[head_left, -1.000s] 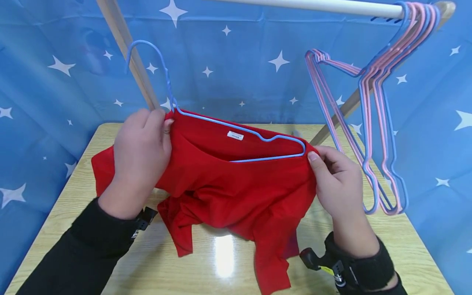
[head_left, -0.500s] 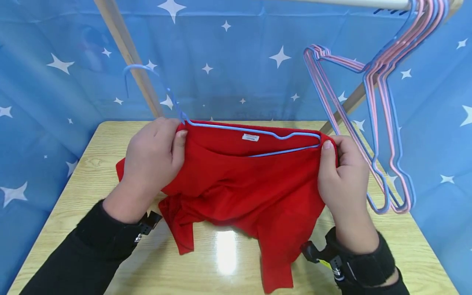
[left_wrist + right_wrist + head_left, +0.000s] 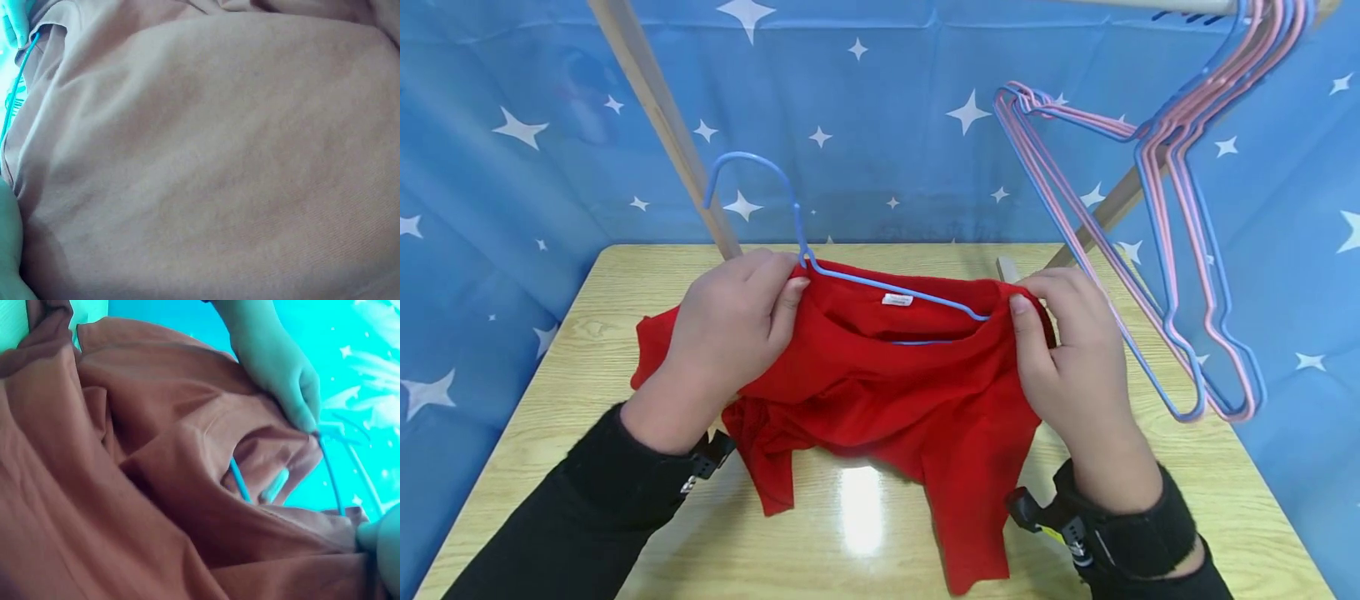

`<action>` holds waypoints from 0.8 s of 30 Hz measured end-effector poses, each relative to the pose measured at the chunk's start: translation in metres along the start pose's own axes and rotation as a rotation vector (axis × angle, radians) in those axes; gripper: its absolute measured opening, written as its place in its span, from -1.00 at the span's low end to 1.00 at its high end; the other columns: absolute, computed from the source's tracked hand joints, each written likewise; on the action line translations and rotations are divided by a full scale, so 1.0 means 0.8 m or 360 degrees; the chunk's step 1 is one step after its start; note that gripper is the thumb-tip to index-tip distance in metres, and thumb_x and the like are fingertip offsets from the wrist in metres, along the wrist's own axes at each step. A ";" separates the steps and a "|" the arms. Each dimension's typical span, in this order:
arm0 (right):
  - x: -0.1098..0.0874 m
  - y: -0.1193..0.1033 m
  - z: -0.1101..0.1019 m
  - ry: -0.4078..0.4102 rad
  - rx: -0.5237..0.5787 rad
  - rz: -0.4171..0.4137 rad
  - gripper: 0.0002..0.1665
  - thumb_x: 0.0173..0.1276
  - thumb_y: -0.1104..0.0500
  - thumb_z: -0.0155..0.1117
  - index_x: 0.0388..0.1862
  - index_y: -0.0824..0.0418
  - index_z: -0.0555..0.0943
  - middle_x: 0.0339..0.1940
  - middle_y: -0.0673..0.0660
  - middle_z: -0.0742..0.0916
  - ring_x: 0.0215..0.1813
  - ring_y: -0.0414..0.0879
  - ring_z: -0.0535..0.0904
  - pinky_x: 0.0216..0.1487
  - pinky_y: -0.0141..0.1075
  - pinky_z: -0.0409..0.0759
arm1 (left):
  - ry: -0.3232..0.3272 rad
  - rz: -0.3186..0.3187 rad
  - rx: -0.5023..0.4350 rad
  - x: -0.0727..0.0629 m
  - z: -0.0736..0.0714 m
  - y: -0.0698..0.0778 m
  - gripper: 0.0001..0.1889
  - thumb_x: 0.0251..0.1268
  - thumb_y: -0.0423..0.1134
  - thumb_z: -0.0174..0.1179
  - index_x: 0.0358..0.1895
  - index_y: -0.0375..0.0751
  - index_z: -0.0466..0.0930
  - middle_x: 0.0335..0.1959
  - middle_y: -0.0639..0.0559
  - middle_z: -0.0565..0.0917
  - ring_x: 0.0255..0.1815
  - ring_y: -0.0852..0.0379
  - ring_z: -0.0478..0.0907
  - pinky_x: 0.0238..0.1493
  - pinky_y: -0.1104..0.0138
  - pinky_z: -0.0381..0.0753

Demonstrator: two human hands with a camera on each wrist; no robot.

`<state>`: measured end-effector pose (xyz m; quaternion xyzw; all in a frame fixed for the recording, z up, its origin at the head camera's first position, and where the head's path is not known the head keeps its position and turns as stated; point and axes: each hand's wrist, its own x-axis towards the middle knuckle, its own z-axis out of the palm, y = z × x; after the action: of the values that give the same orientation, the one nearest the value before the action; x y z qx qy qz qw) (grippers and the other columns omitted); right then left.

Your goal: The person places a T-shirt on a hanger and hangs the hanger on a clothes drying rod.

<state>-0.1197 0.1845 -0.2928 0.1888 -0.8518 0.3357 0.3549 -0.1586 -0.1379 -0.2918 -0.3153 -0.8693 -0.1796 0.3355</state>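
A red long-sleeved top (image 3: 880,375) is held up by its neckline over the table, a white label (image 3: 897,300) showing inside the collar. My left hand (image 3: 737,321) pinches the neckline's left side, right beside the neck of a blue wire hanger (image 3: 880,283). The hanger's hook rises above that hand, and its right end is hidden under the cloth. At the right side of the neckline my right hand (image 3: 1067,333) pinches the fabric between thumb and fingers. In the left wrist view the top's cloth (image 3: 219,156) fills nearly everything; the right wrist view shows the collar opening with the hanger's bar inside.
Several pink and blue wire hangers (image 3: 1180,167) hang at the right from a white rail (image 3: 1150,4), close to my right hand. A wooden post (image 3: 662,117) slants behind the hook. The wooden table (image 3: 550,467) lies below, with a blue star-patterned curtain (image 3: 887,125) behind.
The hook dropped, then shifted right with my left hand. The hanger's right end, earlier showing in the neck opening, is now covered by the red cloth; my right hand drew slightly left.
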 end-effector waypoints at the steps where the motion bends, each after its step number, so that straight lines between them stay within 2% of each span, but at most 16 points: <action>1: 0.000 -0.001 0.000 -0.0050 0.0005 0.0008 -0.80 0.50 0.27 0.21 -0.01 0.33 0.68 -0.14 0.20 0.71 -0.15 0.02 0.58 -0.03 -0.17 0.48 | 0.0001 -0.0007 -0.0003 0.000 0.000 0.000 -0.76 0.46 -0.20 0.24 -0.16 -0.36 0.49 -0.52 -0.12 0.51 -0.54 -0.05 0.49 -0.47 0.18 0.54; 6: -0.002 -0.008 0.003 -0.0269 -0.0064 0.0004 -0.76 0.50 0.29 0.22 0.10 0.27 0.63 -0.34 0.11 0.68 -0.36 -0.10 0.53 -0.25 -0.20 0.52 | 0.0004 0.0022 -0.0008 0.001 0.002 0.003 -0.76 0.46 -0.21 0.24 -0.16 -0.35 0.49 -0.49 -0.13 0.54 -0.50 -0.07 0.53 -0.46 0.16 0.58; 10: 0.001 -0.020 0.011 -0.0377 -0.0128 -0.0061 -0.77 0.49 0.28 0.26 0.08 0.25 0.64 -0.36 0.10 0.68 -0.37 -0.05 0.56 -0.23 -0.09 0.61 | 0.0003 0.0062 -0.0013 0.003 0.005 0.007 -0.75 0.45 -0.20 0.26 -0.10 -0.36 0.52 -0.45 -0.14 0.58 -0.47 -0.09 0.58 -0.44 0.14 0.63; 16: 0.007 -0.038 0.022 -0.0491 -0.0127 -0.0100 -0.77 0.49 0.24 0.27 0.09 0.18 0.63 -0.31 0.06 0.69 -0.38 -0.10 0.55 -0.24 -0.14 0.62 | -0.0050 0.0090 -0.0019 0.007 0.007 0.016 -0.70 0.40 -0.17 0.32 -0.04 -0.36 0.56 -0.40 -0.15 0.64 -0.42 -0.11 0.62 -0.37 0.12 0.68; 22: 0.010 -0.053 0.034 -0.0535 -0.0117 -0.0185 -0.80 0.52 0.19 0.27 0.06 0.18 0.61 -0.46 0.00 0.63 -0.52 -0.18 0.44 -0.41 -0.26 0.51 | -0.0084 0.0142 0.0018 0.012 0.010 0.027 -0.70 0.40 -0.12 0.32 -0.08 -0.32 0.61 -0.42 -0.12 0.63 -0.41 -0.08 0.63 -0.36 0.13 0.69; 24: 0.009 -0.056 0.036 -0.0560 -0.0093 -0.0161 -0.81 0.53 0.18 0.25 0.04 0.19 0.60 -0.50 -0.01 0.60 -0.53 -0.18 0.44 -0.40 -0.25 0.51 | -0.0081 0.0147 0.0026 0.012 0.010 0.029 -0.69 0.39 -0.11 0.34 -0.08 -0.32 0.62 -0.43 -0.12 0.62 -0.42 -0.08 0.62 -0.38 0.13 0.68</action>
<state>-0.1136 0.1320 -0.2830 0.2770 -0.8996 0.2543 0.2221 -0.1525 -0.1125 -0.2882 -0.3568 -0.8636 -0.1488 0.3237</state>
